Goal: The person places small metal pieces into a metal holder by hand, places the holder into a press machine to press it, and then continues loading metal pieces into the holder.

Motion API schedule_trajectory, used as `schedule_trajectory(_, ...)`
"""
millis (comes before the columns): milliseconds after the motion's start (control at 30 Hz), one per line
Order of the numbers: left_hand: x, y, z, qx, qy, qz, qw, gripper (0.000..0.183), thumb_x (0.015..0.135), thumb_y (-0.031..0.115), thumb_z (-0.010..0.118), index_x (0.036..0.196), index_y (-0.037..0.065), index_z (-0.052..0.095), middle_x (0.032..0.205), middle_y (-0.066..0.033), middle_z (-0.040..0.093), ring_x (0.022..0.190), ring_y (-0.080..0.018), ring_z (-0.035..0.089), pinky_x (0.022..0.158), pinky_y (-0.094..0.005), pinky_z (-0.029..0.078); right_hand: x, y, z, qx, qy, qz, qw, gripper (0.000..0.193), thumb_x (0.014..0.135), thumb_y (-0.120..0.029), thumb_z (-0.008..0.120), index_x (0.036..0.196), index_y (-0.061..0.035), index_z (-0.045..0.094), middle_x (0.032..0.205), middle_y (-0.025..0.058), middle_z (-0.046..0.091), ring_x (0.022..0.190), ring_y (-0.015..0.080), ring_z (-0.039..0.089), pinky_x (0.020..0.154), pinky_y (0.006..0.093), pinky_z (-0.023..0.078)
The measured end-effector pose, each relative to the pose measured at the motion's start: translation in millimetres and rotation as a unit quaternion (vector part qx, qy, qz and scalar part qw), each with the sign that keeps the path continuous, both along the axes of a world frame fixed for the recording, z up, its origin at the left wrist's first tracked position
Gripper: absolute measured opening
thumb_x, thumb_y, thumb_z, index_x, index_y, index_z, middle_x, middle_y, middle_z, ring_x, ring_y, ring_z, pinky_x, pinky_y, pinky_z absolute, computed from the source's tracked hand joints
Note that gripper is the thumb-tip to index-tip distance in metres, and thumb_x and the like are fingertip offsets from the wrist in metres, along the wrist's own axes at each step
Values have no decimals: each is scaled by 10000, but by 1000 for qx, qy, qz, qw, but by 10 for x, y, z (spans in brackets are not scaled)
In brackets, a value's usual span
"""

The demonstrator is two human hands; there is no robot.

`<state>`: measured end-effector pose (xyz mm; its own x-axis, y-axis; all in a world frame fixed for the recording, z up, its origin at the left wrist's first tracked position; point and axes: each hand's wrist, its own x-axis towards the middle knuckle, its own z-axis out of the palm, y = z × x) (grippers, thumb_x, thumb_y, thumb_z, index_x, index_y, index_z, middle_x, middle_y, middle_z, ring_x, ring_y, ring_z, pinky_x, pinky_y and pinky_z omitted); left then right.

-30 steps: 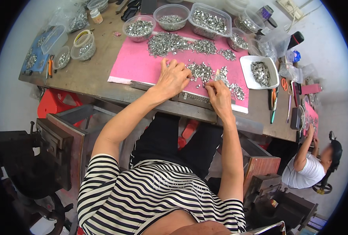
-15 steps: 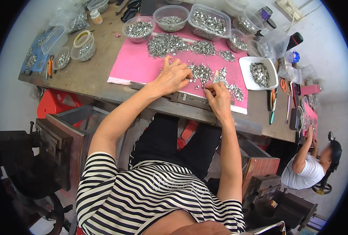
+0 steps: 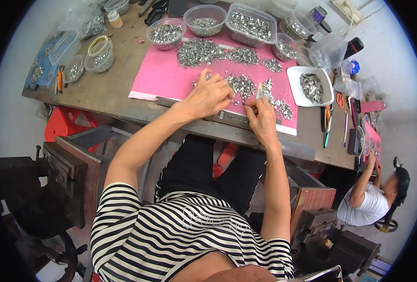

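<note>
Over the near edge of a pink mat (image 3: 157,70), my left hand (image 3: 209,96) has its thumb and forefinger pinched together; whatever they hold is too small to make out. Below its fingertips lies a narrow metal strip (image 3: 234,117) with a row of small parts along it. My right hand (image 3: 262,118) is also closed in a pinch at the right end of this strip, and its fingertips hide what is in them. A heap of small shiny metal pieces (image 3: 241,86) spreads just beyond both hands, with another small heap (image 3: 282,109) beside my right hand.
Larger piles of metal pieces (image 3: 199,52) lie farther back. Clear tubs (image 3: 204,28) of similar pieces line the mat's far side. A white tray (image 3: 293,77) stands at right, near orange-handled pliers (image 3: 328,120). Another person (image 3: 366,202) works at far right.
My left hand has shifted slightly right and nearer, its fingertips now over the strip. A small shiny piece seen at those fingertips before is now hidden. My right hand has stayed almost still.
</note>
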<state>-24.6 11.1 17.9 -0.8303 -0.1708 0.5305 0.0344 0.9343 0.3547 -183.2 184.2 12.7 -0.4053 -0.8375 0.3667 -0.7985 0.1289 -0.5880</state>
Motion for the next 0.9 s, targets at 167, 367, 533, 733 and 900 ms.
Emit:
schedule_trajectory(167,233,296,-50,51,24,3,998,139,806,172,751,910,109,683,875,-24,622,976,-217,583,1048,-501,337,274,110,151,-49,-7,64,997,126,829,-24,732,917,-29,644,853,90,604,790,286,603,779,403,432)
schedule_trajectory(367,260,359,-177,63,39,24,997,144,810,174,748,917,108,678,912,-28,609,981,-225,580,1060,-486,325,405,62,13,-74,63,53,994,146,821,-24,741,930,-46,646,903,87,606,881,296,587,793,407,423)
schedule_trajectory(533,293,363,-176,56,36,29,997,181,817,179,743,964,104,669,937,-34,613,990,-223,581,1064,-489,324,472,46,-25,-84,90,48,991,156,821,-35,753,949,-52,664,912,80,611,878,286,588,788,404,423)
schedule_trajectory(733,360,370,-137,115,36,15,993,169,848,163,725,996,101,674,930,-37,625,940,-227,595,1065,-496,330,423,71,3,-76,82,55,992,158,836,-33,739,984,-56,687,914,77,620,881,286,593,782,404,429)
schedule_trajectory(900,325,434,-211,93,61,44,993,150,876,172,729,1003,109,679,919,-30,629,918,-224,598,1054,-494,339,266,-63,33,-49,20,7,999,119,861,-59,725,976,-45,695,876,88,624,851,289,610,780,408,436)
